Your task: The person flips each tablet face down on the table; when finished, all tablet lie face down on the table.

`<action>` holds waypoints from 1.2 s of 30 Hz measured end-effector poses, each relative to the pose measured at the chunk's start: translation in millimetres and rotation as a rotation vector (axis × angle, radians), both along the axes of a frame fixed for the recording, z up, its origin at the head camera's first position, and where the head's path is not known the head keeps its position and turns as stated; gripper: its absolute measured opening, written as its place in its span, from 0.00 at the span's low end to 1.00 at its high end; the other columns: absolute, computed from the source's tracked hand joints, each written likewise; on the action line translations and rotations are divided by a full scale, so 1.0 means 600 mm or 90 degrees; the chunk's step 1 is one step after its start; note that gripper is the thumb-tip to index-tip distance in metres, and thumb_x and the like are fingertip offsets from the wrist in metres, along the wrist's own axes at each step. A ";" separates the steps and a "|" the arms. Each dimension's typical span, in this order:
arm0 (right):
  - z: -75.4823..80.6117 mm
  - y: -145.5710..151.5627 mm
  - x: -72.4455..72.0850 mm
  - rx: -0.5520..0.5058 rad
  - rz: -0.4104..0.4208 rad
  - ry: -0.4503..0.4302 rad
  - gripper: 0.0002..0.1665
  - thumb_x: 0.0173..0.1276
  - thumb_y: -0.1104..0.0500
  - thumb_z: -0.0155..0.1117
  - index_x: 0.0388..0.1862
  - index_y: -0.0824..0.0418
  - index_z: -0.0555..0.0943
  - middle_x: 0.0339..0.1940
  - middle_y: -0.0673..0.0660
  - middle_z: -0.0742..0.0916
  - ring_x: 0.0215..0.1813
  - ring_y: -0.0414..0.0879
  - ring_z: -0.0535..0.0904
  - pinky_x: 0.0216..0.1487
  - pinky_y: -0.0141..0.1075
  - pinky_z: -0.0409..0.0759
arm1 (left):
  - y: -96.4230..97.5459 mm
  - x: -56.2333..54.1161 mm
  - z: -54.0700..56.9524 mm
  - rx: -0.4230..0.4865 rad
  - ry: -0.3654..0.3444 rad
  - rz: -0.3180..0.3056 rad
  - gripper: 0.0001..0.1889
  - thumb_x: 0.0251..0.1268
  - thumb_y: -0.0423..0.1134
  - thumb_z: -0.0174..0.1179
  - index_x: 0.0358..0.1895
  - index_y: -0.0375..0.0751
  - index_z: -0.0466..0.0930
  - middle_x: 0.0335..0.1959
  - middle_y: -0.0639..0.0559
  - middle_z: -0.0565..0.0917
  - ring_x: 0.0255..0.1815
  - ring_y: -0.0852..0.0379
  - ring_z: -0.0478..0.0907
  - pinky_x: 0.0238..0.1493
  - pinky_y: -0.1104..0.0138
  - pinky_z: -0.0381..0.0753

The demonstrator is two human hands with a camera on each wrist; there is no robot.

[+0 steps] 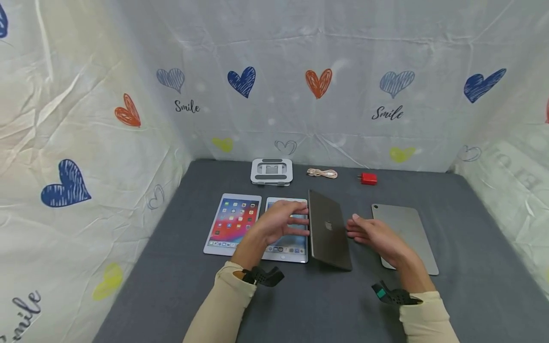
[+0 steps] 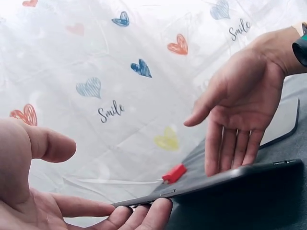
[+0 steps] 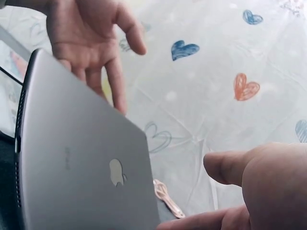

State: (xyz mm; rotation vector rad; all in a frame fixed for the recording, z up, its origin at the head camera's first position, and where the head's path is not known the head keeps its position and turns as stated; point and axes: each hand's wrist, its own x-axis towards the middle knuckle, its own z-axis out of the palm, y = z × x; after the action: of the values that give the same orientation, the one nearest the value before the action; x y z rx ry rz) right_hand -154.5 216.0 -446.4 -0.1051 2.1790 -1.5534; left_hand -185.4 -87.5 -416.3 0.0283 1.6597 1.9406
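A dark grey tablet point(image 1: 329, 238) with a logo on its back leans steeply, its left edge raised and its back turned to the right. In the left wrist view its thin edge point(image 2: 230, 176) shows. The left hand point(image 1: 279, 223) touches the raised edge with straight fingers, thumb lifted away. The right hand point(image 1: 379, 237) is held beside the tablet's back, fingers extended; whether its fingertips touch is unclear. Under the left hand lies a white tablet point(image 1: 285, 256) with its screen lit, partly hidden. Another lit white tablet point(image 1: 233, 221) lies left of it.
A silver tablet point(image 1: 405, 228) lies face down at the right, partly behind the right hand. Along the back of the grey table point(image 1: 317, 305) are a folded grey stand point(image 1: 271, 172), a coiled cable point(image 1: 321, 173) and a red charger plug point(image 1: 368, 178). Printed cloth surrounds the table.
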 end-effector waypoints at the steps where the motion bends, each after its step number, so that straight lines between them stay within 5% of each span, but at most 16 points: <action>1: 0.000 0.002 0.001 0.001 0.001 0.001 0.47 0.92 0.37 0.44 0.83 0.79 0.63 0.82 0.76 0.73 0.83 0.68 0.70 0.84 0.55 0.73 | 0.002 -0.002 -0.003 0.001 -0.006 -0.004 0.26 0.87 0.46 0.55 0.75 0.31 0.74 0.74 0.36 0.75 0.65 0.42 0.83 0.61 0.47 0.92; 13: -0.001 0.028 0.009 0.033 -0.010 0.012 0.48 0.92 0.37 0.41 0.82 0.80 0.62 0.83 0.77 0.71 0.83 0.70 0.69 0.85 0.57 0.71 | 0.032 -0.018 -0.031 -0.003 -0.027 -0.004 0.22 0.86 0.46 0.56 0.67 0.30 0.79 0.63 0.42 0.79 0.60 0.42 0.83 0.60 0.44 0.93; 36: 0.002 0.054 0.020 0.073 -0.053 0.008 0.46 0.93 0.40 0.43 0.83 0.81 0.59 0.84 0.79 0.68 0.83 0.71 0.68 0.86 0.61 0.68 | 0.079 -0.023 -0.055 -0.032 -0.054 0.008 0.22 0.84 0.44 0.60 0.67 0.30 0.76 0.64 0.36 0.76 0.60 0.40 0.81 0.58 0.46 0.93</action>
State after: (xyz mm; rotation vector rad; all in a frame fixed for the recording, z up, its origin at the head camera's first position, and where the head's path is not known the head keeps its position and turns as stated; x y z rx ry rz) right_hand -142.2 248.7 -444.9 0.0125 2.3041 -1.4706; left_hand -199.4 -40.3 -449.3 -0.0827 1.6549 1.8821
